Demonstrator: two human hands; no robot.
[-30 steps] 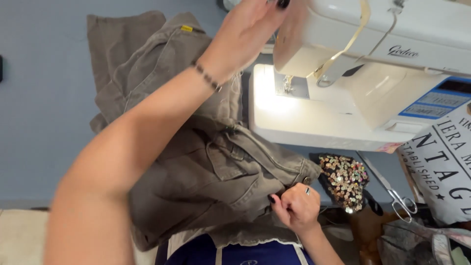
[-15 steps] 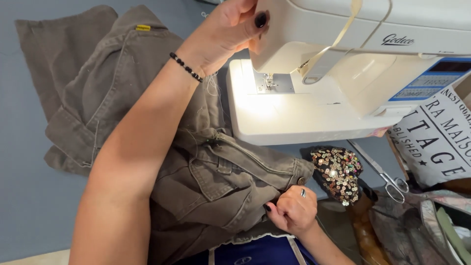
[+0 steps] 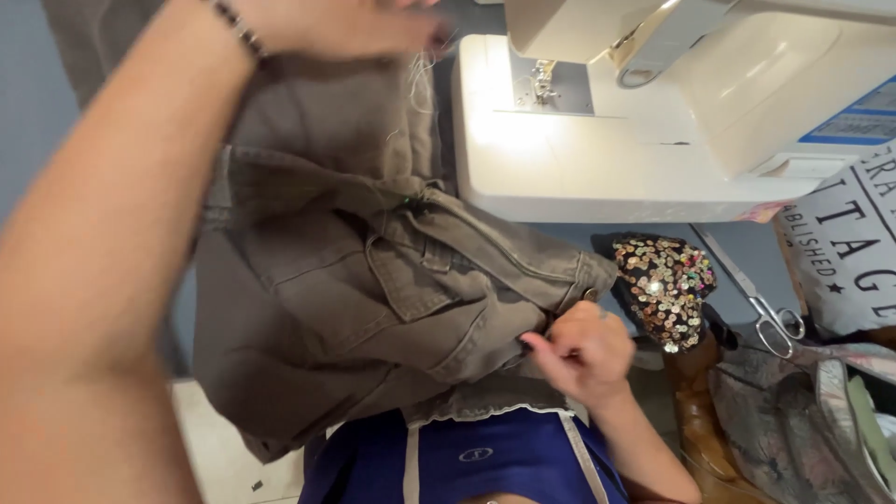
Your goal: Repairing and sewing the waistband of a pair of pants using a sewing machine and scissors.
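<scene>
- Spreading across the blue-grey worktop point(image 3: 37, 121), the grey-brown denim garment point(image 3: 355, 299) lies bunched just left of the white sewing machine point(image 3: 653, 121), probably so a seam can be fed toward the needle plate point(image 3: 551, 89).
- The left hand point(image 3: 345, 23) reaches over the top of the garment near the machine's edge; it is blurred, its fingers seem to rest on or pinch the cloth, but I cannot tell how firmly.
- The right hand point(image 3: 583, 355) is closed on the lower hem beside the metal button point(image 3: 590, 295), pinching the fabric, likely to keep it taut against the pull of the other hand.
- The garment looks heavy and stiff, with a flap pocket, thick folded seams and loose threads at the upper edge.
- To the right sit a dark pincushion studded with pins point(image 3: 663, 289) and a pair of scissors point(image 3: 761, 299), near at hand but apart from the cloth.
</scene>
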